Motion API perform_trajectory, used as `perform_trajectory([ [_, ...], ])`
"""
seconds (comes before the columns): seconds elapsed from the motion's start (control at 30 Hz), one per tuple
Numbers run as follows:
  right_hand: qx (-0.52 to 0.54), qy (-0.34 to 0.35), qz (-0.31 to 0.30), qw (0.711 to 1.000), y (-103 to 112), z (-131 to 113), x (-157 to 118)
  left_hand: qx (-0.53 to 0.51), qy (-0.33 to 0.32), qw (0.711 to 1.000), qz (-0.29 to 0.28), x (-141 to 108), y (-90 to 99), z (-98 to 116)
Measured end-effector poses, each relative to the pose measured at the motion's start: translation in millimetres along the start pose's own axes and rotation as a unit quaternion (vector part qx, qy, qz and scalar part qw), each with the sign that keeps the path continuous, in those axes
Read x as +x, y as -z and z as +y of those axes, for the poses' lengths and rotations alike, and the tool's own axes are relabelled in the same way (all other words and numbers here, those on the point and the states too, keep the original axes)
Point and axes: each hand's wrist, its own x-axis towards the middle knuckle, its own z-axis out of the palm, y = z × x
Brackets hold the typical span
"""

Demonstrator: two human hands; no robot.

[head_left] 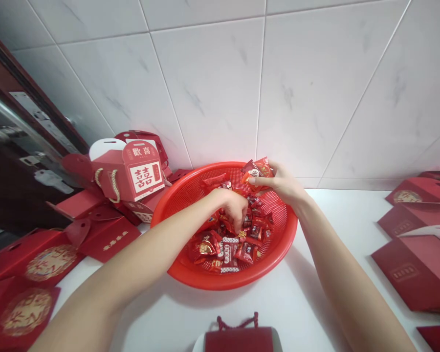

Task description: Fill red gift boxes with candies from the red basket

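A red plastic basket with perforated walls holds many wrapped candies, mostly in red packets. My left hand reaches down into the middle of it, fingers curled together among the candies; whatever lies between the fingertips is hidden. Just in front of that hand lies a white-and-red candy packet with dotted ends. Over the basket's back right rim, my right hand grips several red candy packets between thumb and fingers.
A red gift box with rope handles sits on other boxes at the left. More red boxes line the right side. A dark red box with a cord handle stands at the near edge. Behind are a tiled wall and a door with keys.
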Motion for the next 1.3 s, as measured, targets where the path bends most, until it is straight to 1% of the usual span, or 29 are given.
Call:
perform_trajectory([
  [0.1, 0.002, -0.001, 0.001, 1.0, 0, 0, 1, -0.044, -0.013, 0.998, -0.041, 0, -3.3, 5],
  [0.17, 0.005, -0.003, 0.0, 1.0, 1, 1, 2, -0.03, -0.011, 0.998, -0.049, -2, -5.3, 11],
  [0.23, 0.007, -0.005, 0.0, 1.0, 1, 2, 2, 0.017, -0.002, 0.999, -0.031, -4, -8.1, 20],
  [0.33, 0.009, -0.009, 0.002, 1.0, 2, 3, 3, 0.092, -0.002, 0.996, 0.019, -5, -12.7, 34],
  [0.37, 0.009, -0.01, 0.001, 1.0, 2, 2, 3, 0.106, -0.009, 0.994, 0.028, -5, -13.6, 37],
  [0.43, 0.009, -0.009, -0.001, 1.0, 2, 1, 2, 0.112, -0.024, 0.993, 0.028, -8, -12.6, 40],
  [0.53, 0.004, 0.001, -0.001, 1.0, 1, 0, 1, 0.071, -0.051, 0.996, 0.007, -22, -2.2, 32],
  [0.63, 0.004, 0.011, 0.004, 1.0, 0, 1, 1, -0.055, -0.117, 0.992, -0.003, -52, 14.2, 16],
  [0.67, 0.007, 0.014, 0.003, 1.0, 1, 2, 2, -0.113, -0.147, 0.983, 0.011, -63, 19.1, 11],
  [0.7, 0.012, 0.016, 0.0, 1.0, 1, 3, 3, -0.16, -0.173, 0.97, 0.053, -73, 23.1, 7],
  [0.73, 0.017, 0.019, -0.002, 1.0, 1, 4, 3, -0.199, -0.194, 0.952, 0.127, -80, 26.1, 4],
  [0.77, 0.021, 0.019, -0.004, 1.0, 1, 4, 4, -0.232, -0.213, 0.926, 0.208, -84, 28.1, 2],
  [0.8, 0.022, 0.017, -0.007, 1.0, 1, 4, 4, -0.254, -0.228, 0.895, 0.288, -85, 29.1, 0],
  [0.83, 0.021, 0.012, -0.011, 1.0, 1, 4, 4, -0.268, -0.24, 0.864, 0.353, -82, 29.5, -1],
  [0.87, 0.02, 0.006, -0.018, 1.0, 1, 4, 4, -0.276, -0.249, 0.839, 0.398, -76, 29.3, -2],
  [0.9, 0.019, -0.001, -0.026, 0.999, 1, 3, 3, -0.276, -0.255, 0.823, 0.425, -68, 28.9, -4],
  [0.93, 0.019, -0.005, -0.034, 0.999, 1, 3, 3, -0.272, -0.257, 0.817, 0.438, -60, 28.5, -6],
  [0.97, 0.019, -0.008, -0.041, 0.999, 1, 2, 3, -0.264, -0.254, 0.818, 0.444, -52, 28.2, -8],
  [1.07, 0.018, -0.011, -0.052, 0.998, 2, 3, 4, -0.242, -0.237, 0.826, 0.45, -36, 28.1, -13],
  [1.23, 0.019, -0.01, -0.047, 0.999, 3, 4, 6, -0.165, -0.194, 0.838, 0.482, -38, 29.7, -13],
  [1.3, 0.025, -0.009, -0.046, 0.999, 3, 4, 6, -0.154, -0.196, 0.848, 0.468, -39, 29.8, -13],
])
